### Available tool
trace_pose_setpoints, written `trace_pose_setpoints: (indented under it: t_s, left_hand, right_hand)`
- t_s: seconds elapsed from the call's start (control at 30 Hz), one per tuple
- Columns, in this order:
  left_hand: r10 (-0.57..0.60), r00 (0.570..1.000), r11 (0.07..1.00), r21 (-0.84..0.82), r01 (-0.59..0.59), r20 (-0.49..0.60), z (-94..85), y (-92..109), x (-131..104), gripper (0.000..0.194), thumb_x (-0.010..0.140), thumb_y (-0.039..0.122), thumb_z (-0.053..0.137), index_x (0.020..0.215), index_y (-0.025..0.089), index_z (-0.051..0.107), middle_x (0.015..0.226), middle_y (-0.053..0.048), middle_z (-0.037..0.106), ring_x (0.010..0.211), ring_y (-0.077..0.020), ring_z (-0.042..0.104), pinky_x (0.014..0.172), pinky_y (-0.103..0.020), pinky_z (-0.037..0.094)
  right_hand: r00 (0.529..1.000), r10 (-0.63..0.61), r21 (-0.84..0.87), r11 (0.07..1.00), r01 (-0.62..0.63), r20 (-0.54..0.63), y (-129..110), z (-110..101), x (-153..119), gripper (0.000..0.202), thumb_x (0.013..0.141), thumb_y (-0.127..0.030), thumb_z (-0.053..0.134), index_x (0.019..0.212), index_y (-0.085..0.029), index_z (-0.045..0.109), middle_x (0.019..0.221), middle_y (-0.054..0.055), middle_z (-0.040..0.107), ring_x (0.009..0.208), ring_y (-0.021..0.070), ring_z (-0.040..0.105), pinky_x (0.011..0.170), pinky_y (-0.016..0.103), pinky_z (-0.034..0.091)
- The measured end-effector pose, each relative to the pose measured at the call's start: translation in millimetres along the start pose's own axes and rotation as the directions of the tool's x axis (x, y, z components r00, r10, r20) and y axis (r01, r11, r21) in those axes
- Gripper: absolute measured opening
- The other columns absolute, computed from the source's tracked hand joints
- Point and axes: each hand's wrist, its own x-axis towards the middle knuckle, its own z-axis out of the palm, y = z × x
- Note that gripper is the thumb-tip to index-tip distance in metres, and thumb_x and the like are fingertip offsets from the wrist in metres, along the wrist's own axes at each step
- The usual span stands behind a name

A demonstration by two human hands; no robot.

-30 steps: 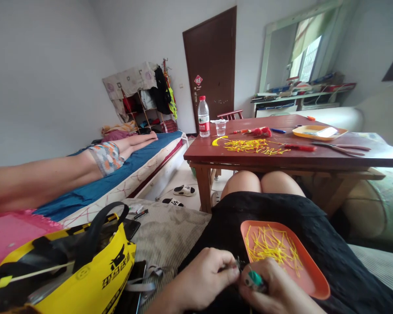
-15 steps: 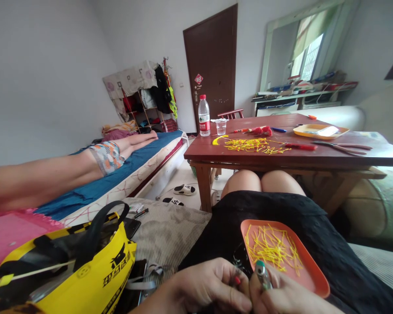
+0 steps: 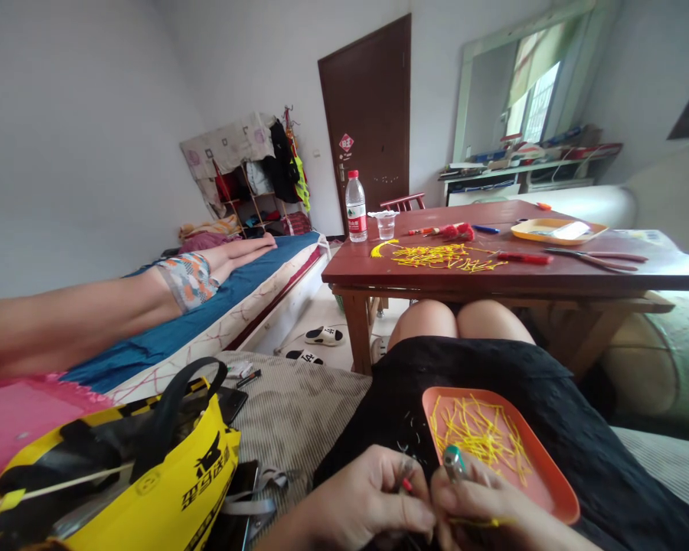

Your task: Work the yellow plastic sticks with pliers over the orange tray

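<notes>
Low over the lap, my left hand (image 3: 373,493) is closed, thumb against fingers, around something small with a red bit showing; most of it is hidden. Beside it, fingertips nearly touching, my right hand (image 3: 488,501) is closed around what looks like a lighter (image 3: 454,461), with a metal top and a green part. A thin yellow cord (image 3: 482,523) shows at the right fingers. Just beyond the hands, an orange tray (image 3: 543,490) rests on the lap, with many short yellow cords (image 3: 476,436) inside.
A red-brown table (image 3: 367,269) ahead bears more yellow cords (image 3: 430,255), a water bottle (image 3: 356,208), a cup (image 3: 386,226), pliers (image 3: 597,259) and a yellow tray (image 3: 520,233). At left are a yellow bag (image 3: 189,490) and a person lying on a bed (image 3: 189,279).
Both hands have shifted slightly, the right one a little to the left and up. The yellow cord at the right fingers now shows. The view has tilted a little.
</notes>
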Motion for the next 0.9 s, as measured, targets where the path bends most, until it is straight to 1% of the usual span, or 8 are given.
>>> trace_pose_setpoints:
  t_s: [0.07, 0.13, 0.23, 0.3, 0.47, 0.57, 0.73, 0.9]
  left_hand:
    - [0.007, 1.000, 1.000, 0.031, -0.006, -0.011, -1.3, 0, -1, 0.023, 0.057, 0.029, 0.069, 0.056, 0.015, 0.051, 0.039, 0.007, 0.039, 0.031, -0.0033, 0.024, 0.033, -0.021, 0.011]
    - [-0.014, 1.000, 1.000, 0.026, 0.014, 0.003, -3.0, -1, -1, 0.020, 0.059, 0.026, 0.068, 0.057, 0.015, 0.051, 0.041, 0.007, 0.040, 0.031, -0.0031, 0.024, 0.033, -0.021, 0.011]
    - [-0.053, 0.998, 0.998, -0.028, 0.053, 0.030, -5.3, -2, 0, 0.016, 0.059, 0.022, 0.066, 0.059, 0.015, 0.052, 0.042, 0.007, 0.041, 0.030, -0.0026, 0.022, 0.032, -0.021, 0.011]
    - [-0.067, 0.997, 0.996, -0.059, 0.069, 0.042, -5.6, -3, 1, 0.015, 0.057, 0.019, 0.065, 0.060, 0.014, 0.051, 0.043, 0.007, 0.043, 0.030, -0.0022, 0.023, 0.032, -0.021, 0.010]
    - [-0.013, 0.989, 0.987, -0.156, 0.037, 0.150, -1.7, -5, 3, 0.015, 0.057, 0.020, 0.066, 0.056, 0.012, 0.053, 0.039, 0.007, 0.038, 0.029, -0.0019, 0.021, 0.033, -0.022, 0.007]
    - [0.037, 0.984, 0.982, -0.191, -0.003, 0.174, 1.1, -6, 4, 0.019, 0.055, 0.022, 0.070, 0.056, 0.012, 0.054, 0.041, 0.006, 0.041, 0.031, -0.0017, 0.022, 0.035, -0.021, 0.007]
    - [0.071, 0.979, 0.985, -0.167, -0.039, 0.191, 4.2, -7, 3, 0.026, 0.052, 0.030, 0.076, 0.056, 0.012, 0.057, 0.047, 0.005, 0.044, 0.037, -0.0021, 0.029, 0.039, -0.020, 0.013]
    - [0.079, 0.976, 0.984, -0.170, -0.045, 0.201, 5.0, -11, 5, 0.031, 0.050, 0.035, 0.078, 0.055, 0.012, 0.057, 0.049, 0.004, 0.046, 0.041, -0.0029, 0.034, 0.042, -0.019, 0.018]
  right_hand:
    - [1.000, -0.009, -0.004, 1.000, 0.009, -0.014, 0, 1, 0, 0.033, 0.063, -0.040, 0.059, 0.050, -0.010, 0.054, 0.038, 0.000, 0.049, 0.025, 0.0012, 0.026, 0.028, 0.016, 0.011]
    - [1.000, -0.010, -0.031, 0.999, 0.010, -0.013, 0, 1, -1, 0.033, 0.061, -0.041, 0.062, 0.050, -0.011, 0.053, 0.039, -0.001, 0.049, 0.026, 0.0012, 0.027, 0.028, 0.016, 0.012]
    - [0.999, 0.020, -0.116, 0.993, -0.024, -0.033, -2, -1, -2, 0.029, 0.058, -0.035, 0.067, 0.051, -0.010, 0.055, 0.041, -0.001, 0.050, 0.029, 0.0011, 0.030, 0.029, 0.015, 0.013]
    - [0.999, 0.041, -0.132, 0.990, -0.044, -0.021, -2, -2, -3, 0.026, 0.058, -0.032, 0.067, 0.051, -0.009, 0.057, 0.040, -0.002, 0.048, 0.030, 0.0015, 0.030, 0.030, 0.016, 0.015]
    - [0.998, 0.025, 0.040, 0.999, -0.027, 0.060, 0, -1, -1, 0.017, 0.056, -0.021, 0.061, 0.044, -0.010, 0.053, 0.035, -0.003, 0.041, 0.030, 0.0020, 0.027, 0.033, 0.017, 0.014]
    - [0.997, -0.014, 0.106, 0.994, 0.005, 0.079, 3, -1, -2, 0.015, 0.053, -0.017, 0.055, 0.041, -0.012, 0.049, 0.035, -0.003, 0.038, 0.034, 0.0034, 0.028, 0.036, 0.017, 0.017]
    - [0.992, -0.038, 0.074, 0.997, 0.029, 0.120, 4, -2, -3, 0.010, 0.048, -0.014, 0.053, 0.041, -0.012, 0.046, 0.039, -0.002, 0.037, 0.039, 0.0049, 0.029, 0.039, 0.018, 0.022]
    - [0.993, -0.031, 0.058, 0.998, 0.025, 0.117, 5, -2, -4, 0.007, 0.045, -0.010, 0.052, 0.042, -0.012, 0.046, 0.041, -0.003, 0.036, 0.038, 0.0036, 0.027, 0.036, 0.018, 0.018]
